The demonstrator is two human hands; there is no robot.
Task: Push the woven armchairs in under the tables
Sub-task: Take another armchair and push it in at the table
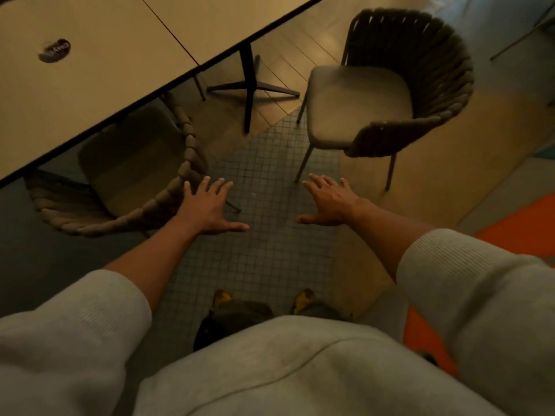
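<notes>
Left woven armchair [126, 163]: far left, seat partly in under the surface [90, 85], woven back turned to the near side.
Right woven armchair [360, 100]: far right, out from the surface edge, seat fully showing.
Left grip [207, 205]: fingers spread, holding nothing, at the left armchair's back rim; contact unclear.
Right grip [327, 201]: fingers spread, holding nothing, near the right armchair's front leg, apart from it.
Tiled floor [270, 250]: between both grips.
</notes>
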